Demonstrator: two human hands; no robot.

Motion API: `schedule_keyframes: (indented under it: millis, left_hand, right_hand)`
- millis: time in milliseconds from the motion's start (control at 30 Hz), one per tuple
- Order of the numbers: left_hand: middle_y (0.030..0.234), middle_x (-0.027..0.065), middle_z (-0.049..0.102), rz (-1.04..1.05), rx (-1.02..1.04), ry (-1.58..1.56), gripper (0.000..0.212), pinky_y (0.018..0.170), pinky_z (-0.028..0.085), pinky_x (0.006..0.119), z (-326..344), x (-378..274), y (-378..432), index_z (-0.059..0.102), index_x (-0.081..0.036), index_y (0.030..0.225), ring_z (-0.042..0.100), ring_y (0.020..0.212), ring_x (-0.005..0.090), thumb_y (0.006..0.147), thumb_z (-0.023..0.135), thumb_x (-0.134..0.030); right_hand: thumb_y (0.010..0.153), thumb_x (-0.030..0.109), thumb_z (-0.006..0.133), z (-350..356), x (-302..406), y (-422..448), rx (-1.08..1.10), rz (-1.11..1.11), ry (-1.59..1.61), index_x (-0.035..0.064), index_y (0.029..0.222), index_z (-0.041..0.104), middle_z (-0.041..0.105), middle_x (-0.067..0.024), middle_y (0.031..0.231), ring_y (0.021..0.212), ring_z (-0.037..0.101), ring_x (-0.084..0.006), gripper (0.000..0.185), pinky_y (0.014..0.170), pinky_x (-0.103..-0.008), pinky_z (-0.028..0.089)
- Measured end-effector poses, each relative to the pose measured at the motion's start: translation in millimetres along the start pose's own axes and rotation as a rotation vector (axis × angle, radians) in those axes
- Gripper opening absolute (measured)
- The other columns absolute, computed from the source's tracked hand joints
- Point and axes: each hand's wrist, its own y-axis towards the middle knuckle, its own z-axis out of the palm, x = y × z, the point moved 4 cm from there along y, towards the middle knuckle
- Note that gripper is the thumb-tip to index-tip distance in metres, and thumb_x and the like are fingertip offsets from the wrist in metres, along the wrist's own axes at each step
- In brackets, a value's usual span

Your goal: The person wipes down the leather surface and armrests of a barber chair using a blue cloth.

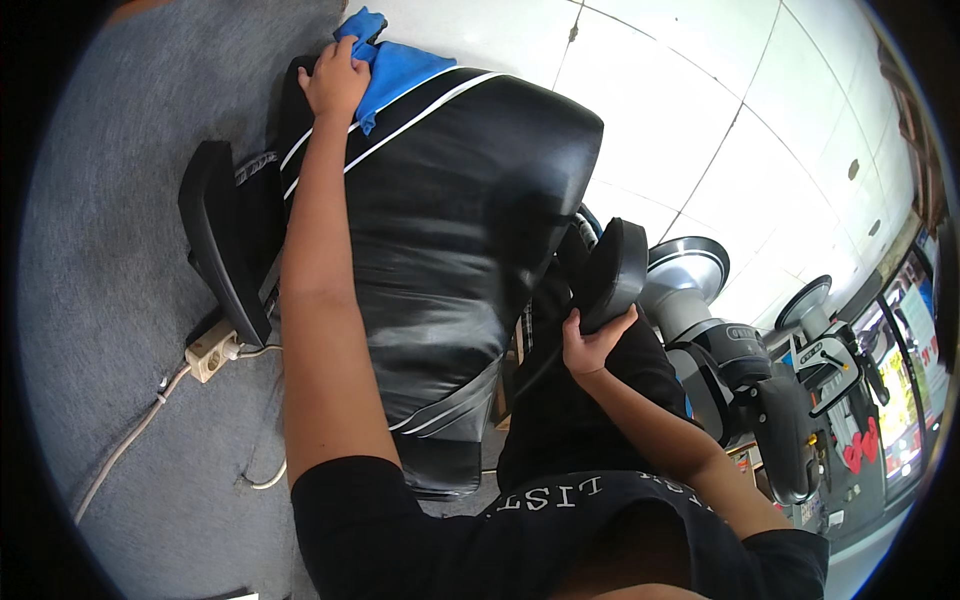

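A black padded chair (450, 217) with shiny upholstery and white stripes lies before me. My left hand (335, 82) is at its far left corner, gripping a bunched blue cloth (401, 71). Part of that cloth spreads over the chair's far edge, and a dark thing shows beside its upper end. To the right, my right hand (596, 341) holds the near end of a black armrest (616, 274), thumb on one side and fingers on the other. A second black armrest (214, 232) stands on the chair's left side. My left forearm crosses above the upholstery.
A power strip (212, 351) with a cable lies on the grey surface (112, 247) left of the chair. Close on the right stands a grey and black machine (739, 352) with a flared round part; a similar one (825, 356) is farther off. White tiles (645, 112) lie beyond.
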Motion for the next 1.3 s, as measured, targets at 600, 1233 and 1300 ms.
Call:
schedule_keyframes:
  millis: [600, 1233, 1300]
  left_hand:
    - [0.115, 0.0191, 0.053, -0.382, -0.041, 0.122, 0.043, 0.086, 0.046, 0.044, -29, 62, -136, 0.048, -0.007, 0.129, 0.054, 0.101, 0.0361, 0.086, 0.050, -0.007]
    - [0.125, 0.0131, 0.048, -0.399, 0.301, -0.049, 0.053, 0.086, 0.043, 0.040, -29, -101, -426, 0.038, -0.010, 0.139, 0.050, 0.106, 0.0296, 0.087, 0.046, -0.007]
    - [0.126, 0.0121, 0.048, -0.287, 0.294, -0.063, 0.054, 0.085, 0.043, 0.039, -35, -99, -462, 0.037, -0.012, 0.140, 0.050, 0.106, 0.0282, 0.087, 0.047, -0.007]
  right_hand:
    - [0.071, 0.006, 0.067, 0, 8, 5, -0.001, -0.113, -0.102, -0.0053, 0.127, 0.026, 0.038, -0.0165, 0.114, 0.110, 0.041, -0.0265, 0.071, 0.099, -0.0357, 0.030]
    - [0.071, 0.022, 0.068, 2, 13, 11, -0.076, -0.167, -0.148, -0.0106, 0.121, 0.033, 0.044, -0.0251, 0.109, 0.106, 0.046, -0.0389, 0.070, 0.093, -0.0434, 0.037]
    - [0.071, 0.023, 0.068, 7, 13, 8, -0.075, -0.198, -0.163, -0.0110, 0.121, 0.033, 0.044, -0.0257, 0.108, 0.105, 0.046, -0.0391, 0.070, 0.093, -0.0434, 0.037]
